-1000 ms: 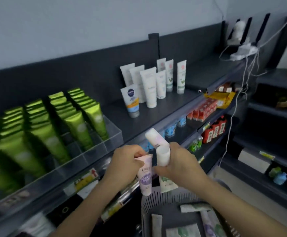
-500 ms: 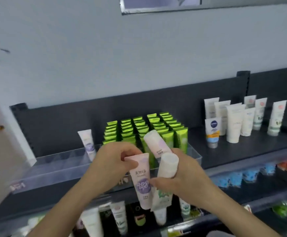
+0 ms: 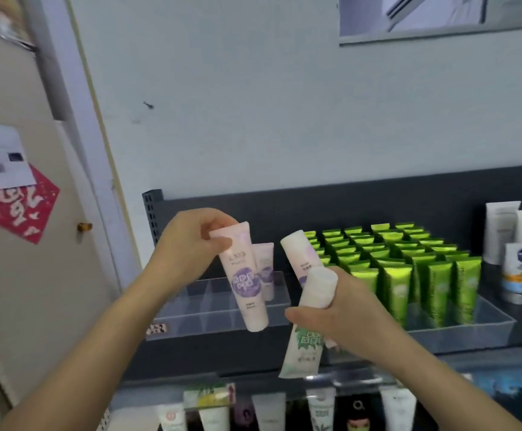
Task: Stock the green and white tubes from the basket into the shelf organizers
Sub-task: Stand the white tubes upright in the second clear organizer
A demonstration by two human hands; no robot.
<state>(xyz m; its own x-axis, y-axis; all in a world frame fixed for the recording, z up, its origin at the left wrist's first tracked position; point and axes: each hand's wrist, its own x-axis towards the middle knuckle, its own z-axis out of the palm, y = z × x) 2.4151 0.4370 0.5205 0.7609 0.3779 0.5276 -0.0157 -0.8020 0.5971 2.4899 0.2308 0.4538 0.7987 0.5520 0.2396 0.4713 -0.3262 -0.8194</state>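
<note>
My left hand (image 3: 188,247) pinches the crimped end of a pink tube with a purple label (image 3: 243,281), which hangs cap down over the clear shelf organizer (image 3: 222,309). One similar purple-label tube (image 3: 265,269) stands in that organizer behind it. My right hand (image 3: 343,309) grips two tubes at once: a white tube with a green leaf print (image 3: 304,343) and a pink tube (image 3: 300,253) that sticks up to the left. The basket is out of view.
A second clear organizer (image 3: 471,331) to the right is packed with several bright green tubes (image 3: 402,262). White tubes (image 3: 502,237) stand on the dark shelf at far right. More tubes line the lower shelf (image 3: 269,412). A door (image 3: 20,244) stands at left.
My view has swung left and up, away from the basket. My left hand has lifted its purple-label tube up and left, apart from the right hand's tubes, over the left organizer.
</note>
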